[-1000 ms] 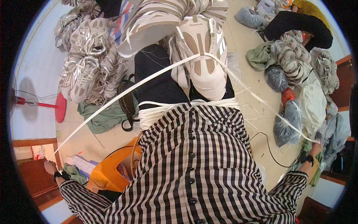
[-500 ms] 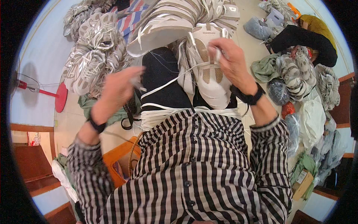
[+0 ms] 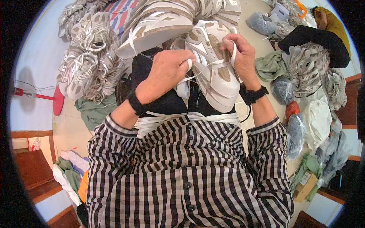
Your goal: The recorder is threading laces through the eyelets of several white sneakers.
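A white and beige sneaker (image 3: 222,90) rests on my black-clad lap, toe toward me. A white shoelace (image 3: 218,64) crosses its lowest eyelets, with one end running to each side. My left hand (image 3: 167,70) is closed on one end, just left of the shoe. My right hand (image 3: 241,55) pinches the other end at the shoe's right edge, with a loop of lace standing up by the fingers. Across my waist lies a bundle of white laces (image 3: 211,118). Beyond my knees a row of similar sneakers (image 3: 163,26) is stacked on edge.
Heaped sneakers (image 3: 81,72) lie at the left near a red round-based stand (image 3: 58,100) and green cloth (image 3: 95,112). On the right another person (image 3: 315,43) sits among more sneakers (image 3: 307,68), plastic bags (image 3: 295,135) and a white sack (image 3: 318,123).
My left hand has moved right and forward, from beside my left thigh to the shoe, bringing its lace end along. My right hand has shifted slightly, and the view has tilted a little.
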The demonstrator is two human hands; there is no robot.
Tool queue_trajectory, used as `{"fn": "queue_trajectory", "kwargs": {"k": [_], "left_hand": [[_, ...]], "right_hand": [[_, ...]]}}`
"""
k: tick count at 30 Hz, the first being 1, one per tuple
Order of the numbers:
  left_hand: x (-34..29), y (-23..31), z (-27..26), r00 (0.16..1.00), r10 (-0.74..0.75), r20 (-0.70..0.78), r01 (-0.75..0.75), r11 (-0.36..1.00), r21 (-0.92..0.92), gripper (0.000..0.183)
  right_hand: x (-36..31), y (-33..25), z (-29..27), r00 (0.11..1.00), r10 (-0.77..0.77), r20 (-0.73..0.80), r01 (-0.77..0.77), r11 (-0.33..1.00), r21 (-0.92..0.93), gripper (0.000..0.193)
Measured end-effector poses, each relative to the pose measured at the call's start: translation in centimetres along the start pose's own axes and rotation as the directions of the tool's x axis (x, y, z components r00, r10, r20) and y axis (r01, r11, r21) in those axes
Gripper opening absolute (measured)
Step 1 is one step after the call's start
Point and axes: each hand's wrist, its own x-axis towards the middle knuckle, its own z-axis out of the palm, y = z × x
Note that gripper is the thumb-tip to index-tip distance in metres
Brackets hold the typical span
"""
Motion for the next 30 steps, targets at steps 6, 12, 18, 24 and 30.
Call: {"fn": "queue_trajectory", "kwargs": {"k": [6,12,18,24,30], "left_hand": [[-0.3,1.8,-2.0,0.987,-0.159,0.037,0.163,0.931,-0.328,0.026],[0.3,3.1,-0.4,0.979,-0.192,0.061,0.201,0.957,-0.211,0.005],[1.2,2.5,2.2,0.931,-0.340,0.133,0.365,0.872,-0.325,0.009],[0.7,3.0,3.0,0.934,-0.346,0.085,0.340,0.797,-0.498,0.019],[0.6,2.6,4.3,0.927,-0.365,-0.085,0.312,0.877,-0.365,0.017]], "right_hand": [[-2.6,-0.7,-1.4,0.990,0.137,-0.030,-0.130,0.979,0.159,0.016],[-3.3,0.4,-1.5,0.958,0.287,-0.016,-0.246,0.846,0.472,0.013],[-5.0,1.2,-2.0,0.930,0.247,-0.273,-0.179,0.951,0.251,0.017],[-6.3,2.2,-2.2,0.929,0.240,-0.281,-0.180,0.958,0.225,0.015],[-5.6,2.2,-1.7,0.968,0.055,-0.244,-0.094,0.984,-0.153,0.009]]}}
